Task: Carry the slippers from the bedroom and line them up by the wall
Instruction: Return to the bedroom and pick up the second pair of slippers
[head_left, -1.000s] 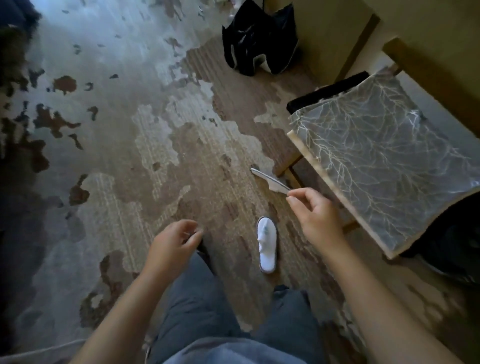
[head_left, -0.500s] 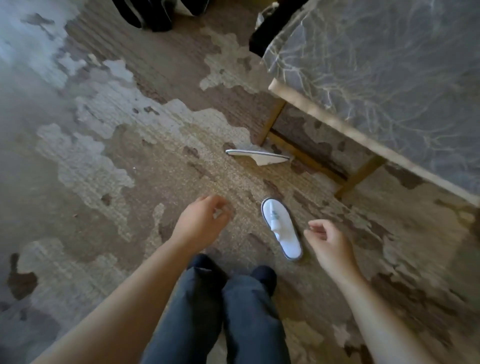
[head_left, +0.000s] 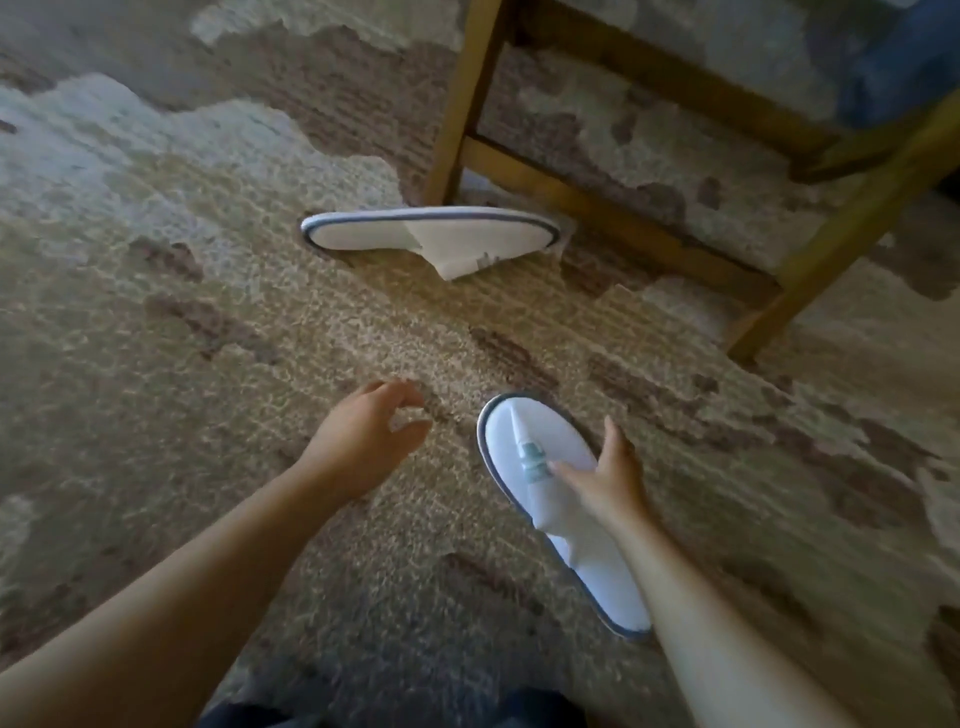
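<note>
**Reaching for the near slipper**

The right hand (head_left: 605, 480) is down on the near slipper (head_left: 550, 499), fingers spread over its top, not yet gripping. The left hand (head_left: 366, 434) hovers loosely curled above the carpet (head_left: 156, 312), holding nothing. The other slipper (head_left: 431, 236) lies on its side against the wooden chair leg (head_left: 462, 104).

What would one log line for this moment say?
right hand: open, on near slipper | left hand: open, empty | far slipper: on edge by chair leg

Single head-worn camera, wide-angle, looking steeply down, close over carpet (head_left: 218, 322) and forearms.
</note>
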